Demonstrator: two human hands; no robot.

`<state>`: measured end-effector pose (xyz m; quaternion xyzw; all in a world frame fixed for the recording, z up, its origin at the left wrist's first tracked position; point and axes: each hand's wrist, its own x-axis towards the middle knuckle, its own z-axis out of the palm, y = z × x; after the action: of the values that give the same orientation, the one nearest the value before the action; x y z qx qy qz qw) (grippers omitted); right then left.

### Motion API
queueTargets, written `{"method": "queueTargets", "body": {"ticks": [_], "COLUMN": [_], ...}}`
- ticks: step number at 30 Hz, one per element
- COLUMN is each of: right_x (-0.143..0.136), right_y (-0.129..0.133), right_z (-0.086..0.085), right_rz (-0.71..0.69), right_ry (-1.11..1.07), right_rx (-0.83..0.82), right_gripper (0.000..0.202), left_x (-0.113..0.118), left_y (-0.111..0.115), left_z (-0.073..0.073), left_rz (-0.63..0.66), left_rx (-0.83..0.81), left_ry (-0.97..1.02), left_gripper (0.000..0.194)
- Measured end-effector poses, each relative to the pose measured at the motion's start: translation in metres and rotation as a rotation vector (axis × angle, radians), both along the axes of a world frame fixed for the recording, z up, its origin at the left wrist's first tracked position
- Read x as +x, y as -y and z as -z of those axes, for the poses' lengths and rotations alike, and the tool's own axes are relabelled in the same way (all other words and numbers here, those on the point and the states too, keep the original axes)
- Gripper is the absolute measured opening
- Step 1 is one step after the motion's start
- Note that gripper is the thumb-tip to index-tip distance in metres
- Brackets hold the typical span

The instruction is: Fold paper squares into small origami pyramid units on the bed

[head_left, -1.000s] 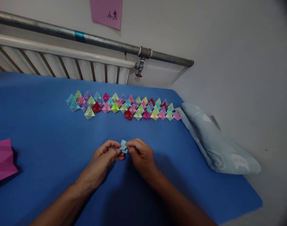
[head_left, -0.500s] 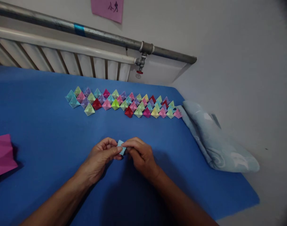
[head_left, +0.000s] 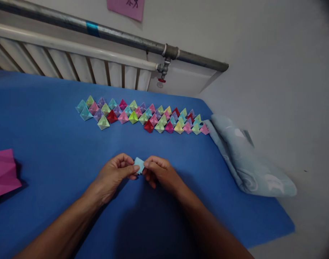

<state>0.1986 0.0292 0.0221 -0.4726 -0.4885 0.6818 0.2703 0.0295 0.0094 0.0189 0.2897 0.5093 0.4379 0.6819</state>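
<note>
While left hand (head_left: 113, 176) and right hand (head_left: 164, 174) pinch small light-blue folded-paper square (head_left: 139, 163) between fingers (head_left: 131, 169), pink paper sheet (head_left: 122, 7) on white wall (head_left: 261, 72) shows black handwriting (head_left: 132, 3). Characters cropped, unreadable.

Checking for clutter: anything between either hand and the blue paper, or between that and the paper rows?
Nothing visible: left hand and right hand both hold the blue paper, and no object separates it from the paper rows.

Left hand (head_left: 113, 175) and right hand (head_left: 163, 173) close together, fingers (head_left: 124, 157) in a pinch.
</note>
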Motion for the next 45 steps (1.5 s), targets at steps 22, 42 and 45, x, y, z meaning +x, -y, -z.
{"method": "queueTargets", "body": {"ticks": [22,42,45], "right_x": [0.0,-0.002,-0.003], "right_y": [0.009,0.01,0.01], "right_z": [-0.001,-0.001,0.002], "right_rz": [-0.086,-0.149,-0.06], "right_ry": [0.189,0.126,0.16], "right_rx": [0.345,0.318,0.382], "right_gripper": [0.018,0.026,0.027], "left_x": [-0.009,-0.01,-0.01], "left_y": [-0.002,-0.002,-0.003], "left_z": [-0.01,-0.013,-0.014], "left_rz": [0.201,0.22,0.218], "left_rx": [0.08,0.108,0.021], "left_ry": [-0.225,-0.177,-0.128], "left_gripper": [0.032,0.031,0.037]}}
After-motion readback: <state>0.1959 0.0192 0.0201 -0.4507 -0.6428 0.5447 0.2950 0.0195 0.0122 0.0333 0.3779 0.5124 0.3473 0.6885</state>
